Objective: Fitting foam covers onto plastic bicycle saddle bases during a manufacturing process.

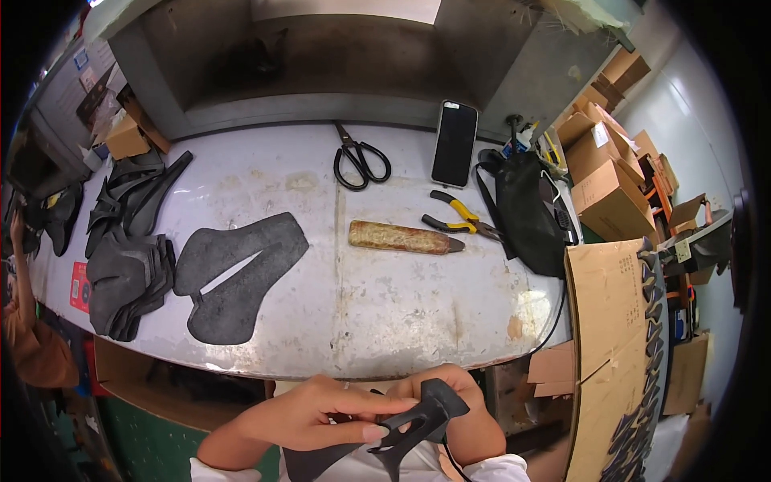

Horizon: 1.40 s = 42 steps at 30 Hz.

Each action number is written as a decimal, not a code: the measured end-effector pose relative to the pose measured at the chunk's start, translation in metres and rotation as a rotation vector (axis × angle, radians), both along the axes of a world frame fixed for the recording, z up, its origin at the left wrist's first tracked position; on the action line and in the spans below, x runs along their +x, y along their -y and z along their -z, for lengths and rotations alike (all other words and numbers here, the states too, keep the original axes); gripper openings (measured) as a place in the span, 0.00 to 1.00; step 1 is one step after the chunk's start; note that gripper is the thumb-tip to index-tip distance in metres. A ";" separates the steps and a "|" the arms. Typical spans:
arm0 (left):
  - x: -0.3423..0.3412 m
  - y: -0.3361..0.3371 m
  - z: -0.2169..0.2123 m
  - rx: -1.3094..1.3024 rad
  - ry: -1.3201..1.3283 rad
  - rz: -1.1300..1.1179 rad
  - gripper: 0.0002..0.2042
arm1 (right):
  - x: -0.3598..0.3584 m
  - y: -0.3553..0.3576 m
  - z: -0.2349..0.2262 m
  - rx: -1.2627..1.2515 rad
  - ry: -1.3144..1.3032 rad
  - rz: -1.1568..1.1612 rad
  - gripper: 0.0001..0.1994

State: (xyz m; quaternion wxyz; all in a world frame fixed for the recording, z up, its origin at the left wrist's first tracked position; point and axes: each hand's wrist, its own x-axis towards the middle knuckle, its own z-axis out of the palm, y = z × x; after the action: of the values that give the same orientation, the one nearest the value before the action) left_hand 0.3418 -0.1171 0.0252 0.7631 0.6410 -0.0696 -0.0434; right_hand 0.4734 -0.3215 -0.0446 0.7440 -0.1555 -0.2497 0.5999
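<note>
One bare left hand in the head view pinches a black, slotted, smooth piece between thumb and fingers, before the near edge of a stained white tabletop. The right hand sits partly hidden behind that piece, its grip impossible to tell. Beyond lie a flat dark-grey slit sheet and yellow-and-black pliers.

Held piece: one. Phone, pliers, scissors: one each.
</note>
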 end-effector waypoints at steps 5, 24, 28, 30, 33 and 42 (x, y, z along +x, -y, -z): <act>0.001 -0.006 -0.001 -0.002 -0.075 0.137 0.21 | 0.002 -0.003 -0.009 -0.059 0.076 -0.003 0.13; 0.003 0.005 -0.016 0.467 0.089 0.059 0.18 | -0.012 -0.007 0.000 -0.155 0.292 0.388 0.11; -0.001 0.016 -0.004 0.538 0.148 -0.130 0.20 | -0.024 -0.005 0.003 -0.229 0.837 0.851 0.10; 0.001 0.011 -0.006 0.360 0.014 -0.017 0.21 | -0.025 0.001 0.006 -0.242 0.758 0.846 0.11; -0.003 0.010 0.005 0.084 0.034 0.067 0.28 | -0.027 -0.004 -0.005 -0.146 -0.050 0.673 0.16; -0.012 0.008 0.008 0.180 -0.051 -0.056 0.25 | -0.019 0.000 -0.004 -0.392 0.204 0.295 0.15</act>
State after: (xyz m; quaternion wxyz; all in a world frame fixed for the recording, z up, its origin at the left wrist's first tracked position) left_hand 0.3301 -0.1254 0.0175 0.7047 0.7075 -0.0281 -0.0442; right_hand 0.4543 -0.3214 -0.0407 0.7501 -0.3910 -0.1772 0.5030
